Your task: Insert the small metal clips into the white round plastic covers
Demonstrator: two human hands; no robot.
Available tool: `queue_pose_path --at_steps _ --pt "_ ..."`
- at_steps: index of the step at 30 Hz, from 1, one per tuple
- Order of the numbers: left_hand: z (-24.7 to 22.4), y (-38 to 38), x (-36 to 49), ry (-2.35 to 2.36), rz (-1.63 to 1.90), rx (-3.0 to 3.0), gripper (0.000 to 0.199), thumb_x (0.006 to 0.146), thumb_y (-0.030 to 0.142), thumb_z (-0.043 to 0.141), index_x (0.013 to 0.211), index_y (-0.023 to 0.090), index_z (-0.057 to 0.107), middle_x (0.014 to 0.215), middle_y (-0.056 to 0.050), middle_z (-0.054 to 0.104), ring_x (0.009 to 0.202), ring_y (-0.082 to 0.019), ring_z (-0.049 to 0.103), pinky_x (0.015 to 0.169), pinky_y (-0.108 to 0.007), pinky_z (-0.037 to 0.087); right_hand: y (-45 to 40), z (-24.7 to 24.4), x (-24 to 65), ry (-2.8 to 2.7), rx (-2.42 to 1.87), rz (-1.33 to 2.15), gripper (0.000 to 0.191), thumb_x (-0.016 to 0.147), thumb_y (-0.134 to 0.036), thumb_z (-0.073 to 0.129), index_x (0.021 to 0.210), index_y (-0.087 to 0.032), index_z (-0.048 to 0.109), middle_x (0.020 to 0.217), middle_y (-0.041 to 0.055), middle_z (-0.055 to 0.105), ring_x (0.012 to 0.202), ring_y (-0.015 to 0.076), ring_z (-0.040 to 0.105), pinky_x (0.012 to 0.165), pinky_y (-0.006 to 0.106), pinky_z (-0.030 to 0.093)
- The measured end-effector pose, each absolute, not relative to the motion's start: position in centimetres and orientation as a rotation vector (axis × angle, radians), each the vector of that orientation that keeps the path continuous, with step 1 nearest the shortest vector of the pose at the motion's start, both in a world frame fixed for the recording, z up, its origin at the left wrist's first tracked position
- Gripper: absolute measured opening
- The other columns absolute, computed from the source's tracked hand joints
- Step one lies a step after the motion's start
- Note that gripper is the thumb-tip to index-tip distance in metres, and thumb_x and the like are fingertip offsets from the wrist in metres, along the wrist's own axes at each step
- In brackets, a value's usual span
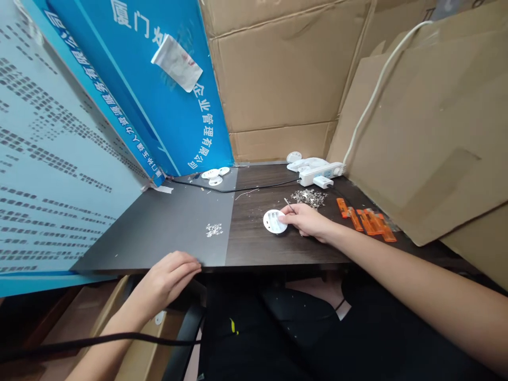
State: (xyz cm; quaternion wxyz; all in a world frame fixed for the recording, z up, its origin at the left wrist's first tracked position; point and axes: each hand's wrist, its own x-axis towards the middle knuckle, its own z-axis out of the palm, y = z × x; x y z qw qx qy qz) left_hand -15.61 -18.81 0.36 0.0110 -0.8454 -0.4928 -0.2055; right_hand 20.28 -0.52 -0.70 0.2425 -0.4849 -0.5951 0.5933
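Observation:
My right hand (305, 219) grips a round white plastic case (271, 224) with battery slots in its face, held at the desk. A thin, dark metal tool (288, 204) sticks out between the same fingers; its kind is not clear. My left hand (177, 273) lies at the desk's front edge, fingers loosely stretched, with nothing visible in it. Beyond that hand is a small heap of shiny metal pieces (214, 229). A larger heap of small metal parts (309, 198) lies just behind my right hand.
Several orange pieces (371, 221) lie to the right. White round cases (215, 173) sit at the back left, more (307, 164) by a white power strip (322, 173). A black cable (238, 189) crosses the desk (254, 243). Cardboard (278, 79) and blue panels (190, 132) wall it in.

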Motion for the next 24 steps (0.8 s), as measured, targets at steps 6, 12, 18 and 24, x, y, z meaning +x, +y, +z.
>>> queue_pose_path --at_steps 6,12,18,24 --pt "2.2 -12.3 -9.5 -1.651 -1.187 -2.69 0.01 0.093 0.028 0.067 0.088 0.021 0.073 0.087 -0.003 0.077 0.078 -0.016 0.072 0.073 -0.027 0.055 -0.4 -0.7 20.0 -1.524 -1.341 1.636 0.013 0.083 -0.026 0.07 0.085 -0.017 0.061 0.054 -0.0075 0.046 0.038 0.0039 0.023 0.032 0.019 0.017" --pt "3.3 -0.9 -3.5 -1.668 -1.662 -2.996 0.021 0.078 0.033 0.08 0.082 0.014 0.072 0.087 -0.009 0.077 0.077 -0.018 0.07 0.072 -0.03 0.056 0.4 -0.4 20.7 -1.227 -1.272 1.741 0.02 0.084 -0.024 0.069 0.08 -0.019 0.05 0.058 -0.0096 0.041 0.04 0.0025 0.019 0.034 0.016 0.016" --pt "2.2 4.4 -0.7 -1.608 -1.735 -2.933 0.022 0.078 0.036 0.079 0.089 0.017 0.079 0.093 -0.008 0.076 0.085 -0.019 0.069 0.082 -0.032 0.054 0.8 -0.4 21.3 -1.133 -1.294 1.688 0.024 0.085 -0.022 0.068 0.077 -0.02 0.046 0.059 -0.0096 0.041 0.04 0.0019 0.018 0.035 0.016 0.015" --pt "0.2 3.3 -0.8 -1.703 -1.654 -2.939 0.025 0.081 0.04 0.076 0.089 0.016 0.079 0.092 -0.007 0.076 0.084 -0.02 0.069 0.081 -0.033 0.053 0.7 -0.5 21.2 -1.193 -1.332 1.63 0.016 0.089 -0.02 0.065 0.081 -0.019 0.051 0.058 -0.0087 0.042 0.04 0.003 0.023 0.032 0.017 0.019"
